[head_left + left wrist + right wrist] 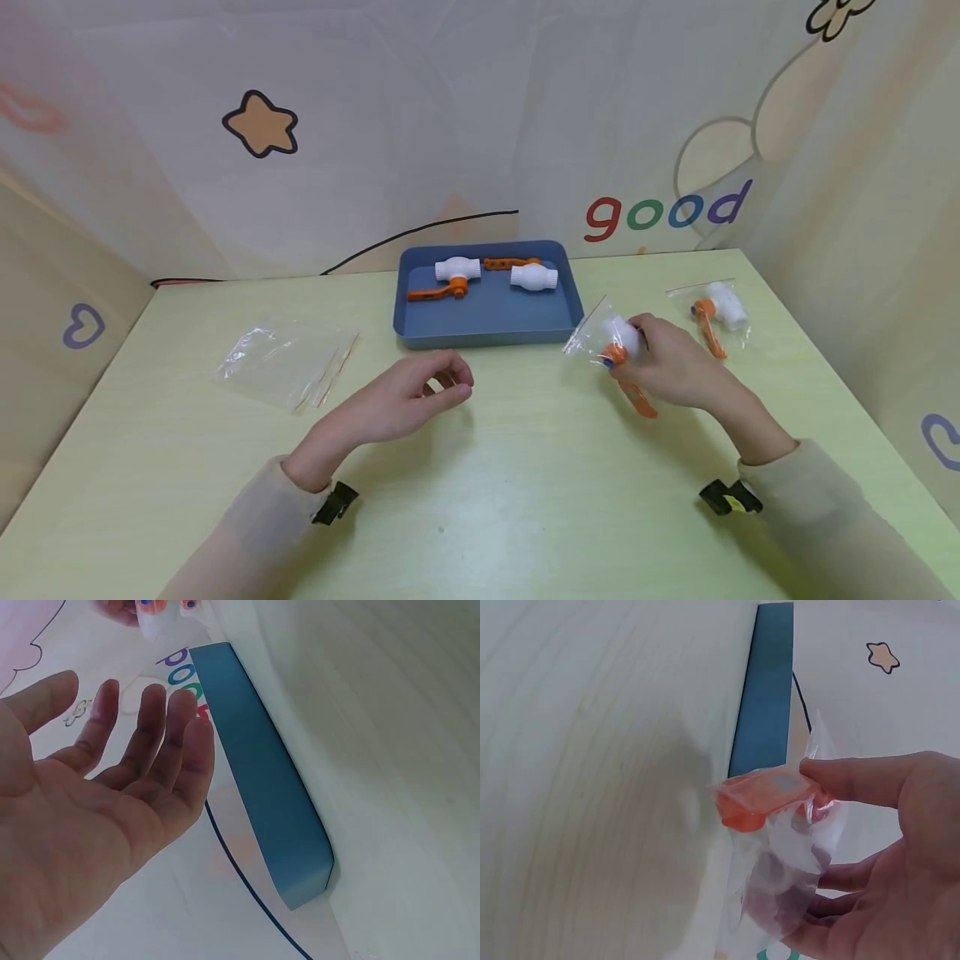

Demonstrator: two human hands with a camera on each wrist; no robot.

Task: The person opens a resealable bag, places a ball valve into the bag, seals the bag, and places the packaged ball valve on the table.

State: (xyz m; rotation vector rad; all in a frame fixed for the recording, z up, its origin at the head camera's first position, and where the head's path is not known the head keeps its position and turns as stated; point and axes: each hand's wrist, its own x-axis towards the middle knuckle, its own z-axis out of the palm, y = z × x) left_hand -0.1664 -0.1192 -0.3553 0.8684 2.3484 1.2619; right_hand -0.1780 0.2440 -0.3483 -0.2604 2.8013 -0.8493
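Note:
My right hand (675,362) grips a white plastic ball valve with an orange lever handle (617,354), inside a clear zip bag. It is held over the table, right of the blue tray. In the right wrist view, the thumb presses on the orange handle (757,799) through the film, and the other fingers curl round the white body. My left hand (397,400) hovers in front of the tray with fingers loosely bent. Its palm (82,832) is empty in the left wrist view.
At the back stands the blue tray (487,340), holding a white valve (457,268) and another white valve (534,277), both with orange handles. Flat clear bags (285,362) lie on the left. A bagged valve (726,310) lies at the right. A printed curtain (420,125) hangs behind.

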